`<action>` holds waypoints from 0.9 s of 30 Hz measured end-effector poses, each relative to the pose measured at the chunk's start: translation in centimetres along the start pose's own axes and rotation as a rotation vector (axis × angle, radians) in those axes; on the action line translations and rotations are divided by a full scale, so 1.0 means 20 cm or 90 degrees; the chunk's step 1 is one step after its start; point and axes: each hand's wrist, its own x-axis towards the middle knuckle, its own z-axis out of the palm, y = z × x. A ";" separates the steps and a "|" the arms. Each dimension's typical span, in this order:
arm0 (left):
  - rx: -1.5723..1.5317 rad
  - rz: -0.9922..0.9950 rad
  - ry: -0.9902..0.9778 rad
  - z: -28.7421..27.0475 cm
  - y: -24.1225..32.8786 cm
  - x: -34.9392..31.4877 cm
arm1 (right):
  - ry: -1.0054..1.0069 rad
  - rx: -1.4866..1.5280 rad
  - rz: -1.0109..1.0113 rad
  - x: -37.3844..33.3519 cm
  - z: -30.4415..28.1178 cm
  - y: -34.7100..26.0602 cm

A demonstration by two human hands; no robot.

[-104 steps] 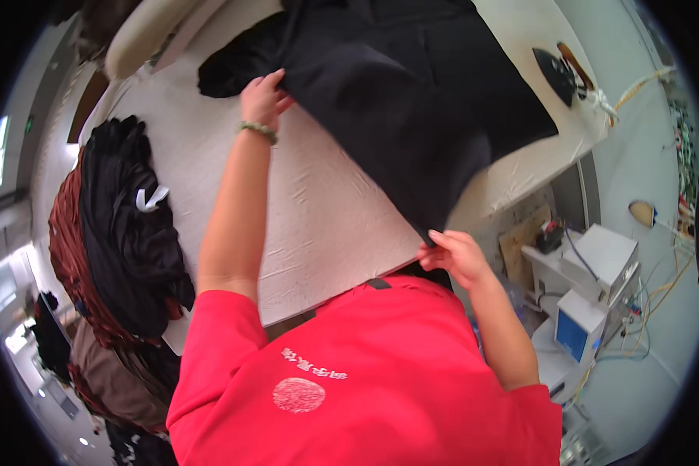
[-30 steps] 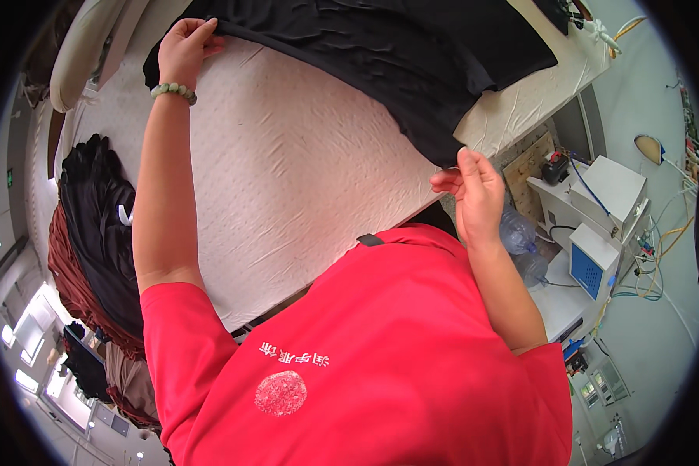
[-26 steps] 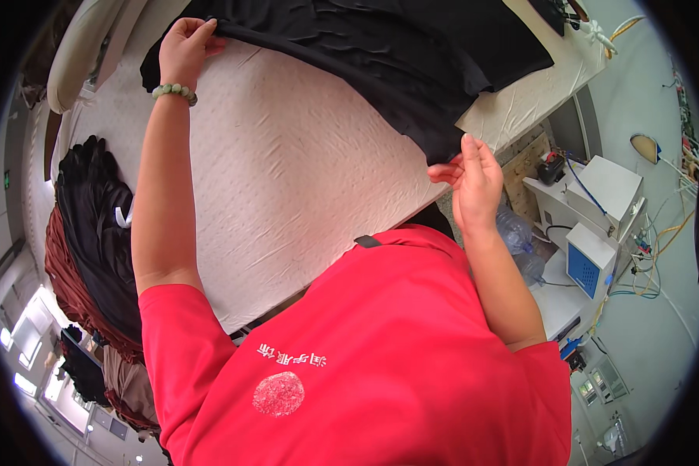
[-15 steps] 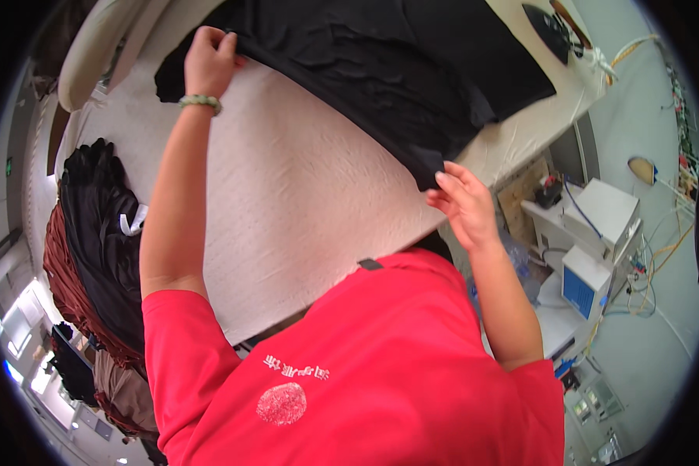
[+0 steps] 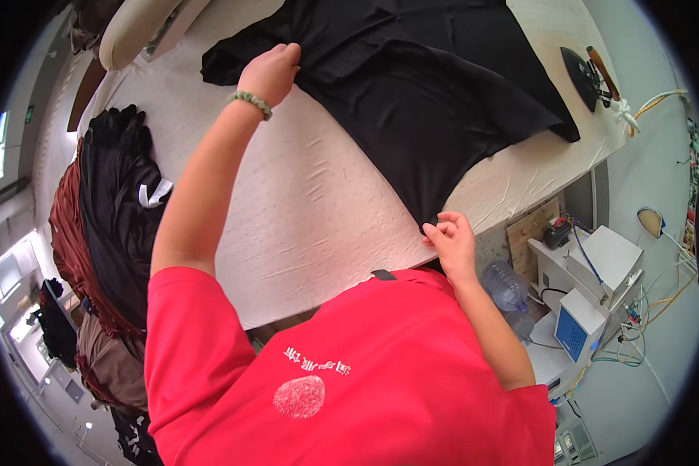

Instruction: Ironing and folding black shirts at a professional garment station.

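Note:
A black garment (image 5: 412,101) lies spread over the far part of the pale, cloth-covered table (image 5: 303,210). My left hand (image 5: 272,74) is closed on its near-left edge, close to a narrow part that sticks out leftward like a sleeve. Between the fingertips of my right hand (image 5: 453,242) is the garment's nearest corner, pinched just above the table's front edge. The side between my two hands runs fairly straight and taut. Soft folds cross the middle of the cloth.
An iron (image 5: 586,78) with a brown handle stands at the far right, its cord running off the table. Black and rust-coloured garments (image 5: 120,210) hang at the left. White machine boxes (image 5: 598,264) and clear plastic bottles (image 5: 506,287) are below at right. A padded board (image 5: 136,31) is far left.
My right hand has drawn the garment's corner nearer to me, stretching it into a point. My left hand keeps its hold on the edge. The whole view has shifted slightly.

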 end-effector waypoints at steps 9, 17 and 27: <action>-0.255 -0.497 0.095 0.02 0.15 -0.22 | -0.013 0.097 0.286 -0.05 -0.02 -0.05; -0.498 -0.605 0.045 0.03 0.16 -0.15 | -0.016 0.202 0.267 -0.05 0.02 -0.06; -1.017 -0.589 0.216 0.02 0.12 -0.07 | -0.105 0.424 0.156 -0.06 -0.22 -0.35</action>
